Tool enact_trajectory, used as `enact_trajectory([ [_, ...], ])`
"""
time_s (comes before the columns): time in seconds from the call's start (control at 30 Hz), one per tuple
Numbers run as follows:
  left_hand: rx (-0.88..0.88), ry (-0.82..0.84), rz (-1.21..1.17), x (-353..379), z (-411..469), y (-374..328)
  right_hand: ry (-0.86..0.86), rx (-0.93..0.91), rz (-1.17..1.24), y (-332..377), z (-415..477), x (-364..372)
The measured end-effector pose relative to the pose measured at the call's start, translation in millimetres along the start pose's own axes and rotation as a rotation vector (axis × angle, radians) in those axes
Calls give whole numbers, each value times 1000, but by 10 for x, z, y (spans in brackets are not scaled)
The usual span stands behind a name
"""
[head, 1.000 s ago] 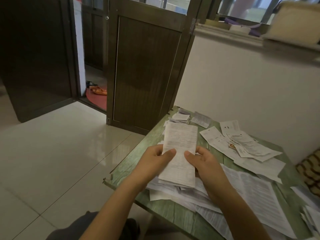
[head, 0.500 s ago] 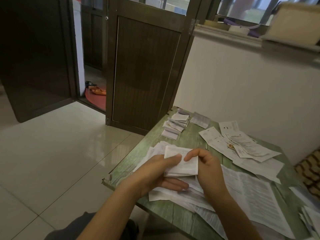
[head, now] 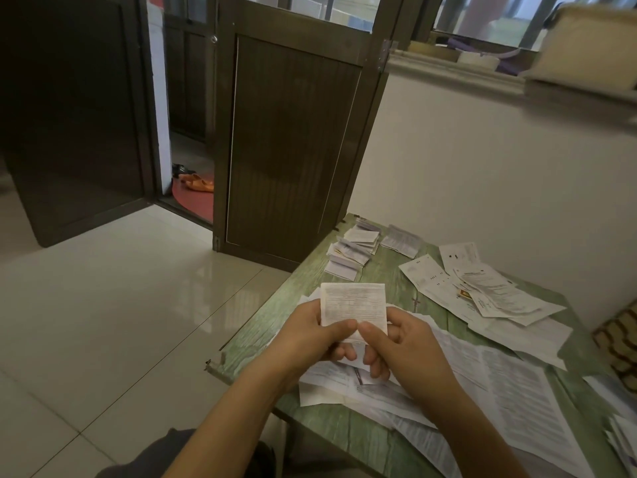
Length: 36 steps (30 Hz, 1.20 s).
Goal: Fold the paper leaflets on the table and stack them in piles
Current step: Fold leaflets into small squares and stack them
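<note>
Floor [head: 113, 305]: pale glossy tiles, left of the bench.
Door [head: 293, 143]: dark brown leaf, stood open behind the bench's far-left corner.
Slippers [head: 198, 182]: orange pair on a red mat in the doorway.
Left hand [head: 310, 336]: you pinched the folded leaflet's lower left edge, thumb on the front, fingers curled behind.
Folded leaflet [head: 353, 307]: you held it up over the near-left part of the bench, printed face toward you, above the loose sheets.
Right hand [head: 406, 350]: you pinched the leaflet's bottom edge, thumb tip just beside your left thumb, fingers curled underneath.
Bench [head: 393, 284]: green wood-grain top, against the white wall.
Folded pile [head: 348, 257]: small folded leaflets fanned at the far-left corner, well apart from your hands.
Second pile [head: 401, 241]: just right of the first.
Open leaflets [head: 482, 291]: unfolded, overlapping, far right.
Large sheets [head: 499, 384]: spread flat under and right of your hands, reaching the near edge.
</note>
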<state>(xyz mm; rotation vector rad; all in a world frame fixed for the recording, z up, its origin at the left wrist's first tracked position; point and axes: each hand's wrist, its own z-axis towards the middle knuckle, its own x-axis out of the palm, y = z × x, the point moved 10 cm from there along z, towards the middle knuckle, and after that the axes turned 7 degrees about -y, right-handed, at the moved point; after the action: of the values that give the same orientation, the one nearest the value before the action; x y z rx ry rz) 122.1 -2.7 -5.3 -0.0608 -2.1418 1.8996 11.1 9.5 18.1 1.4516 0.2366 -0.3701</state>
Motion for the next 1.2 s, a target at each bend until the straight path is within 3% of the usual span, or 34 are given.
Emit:
enact_trajectory([
  [0.2, 35, 15, 228, -58, 15, 13, -7, 57, 61, -48, 41, 7],
  [0.4, 67, 78, 197, 138, 15, 40, -280, 72, -31, -33, 214, -227],
  [0.53, -28, -53, 22, 28, 72, 113, -368, -98, -58, 172, 151, -180],
  [0.63, -122, -282, -169, -106, 90, 208, -360, -157, -101, 235, 81, -29],
  [0.77, 113, -577, 71, -309, 37, 51, -399, -48, -69, 60, 93, 63],
  [0.87, 311, -628, 137, -326, -39, -129, -422, 5, 71, 11, 94, 73],
  [0.97, 457, -648, 263, -307, -91, -248, -511, -139, -30, 191, 16, 38],
  [1.07, 500, -680, 314, -320, -125, -282, -593, -173, -100, 239, -13, -4],
  [1.2, 485, -681, 269, -318, -82, -234, -603, -3, 4, -9, 63, 2],
])
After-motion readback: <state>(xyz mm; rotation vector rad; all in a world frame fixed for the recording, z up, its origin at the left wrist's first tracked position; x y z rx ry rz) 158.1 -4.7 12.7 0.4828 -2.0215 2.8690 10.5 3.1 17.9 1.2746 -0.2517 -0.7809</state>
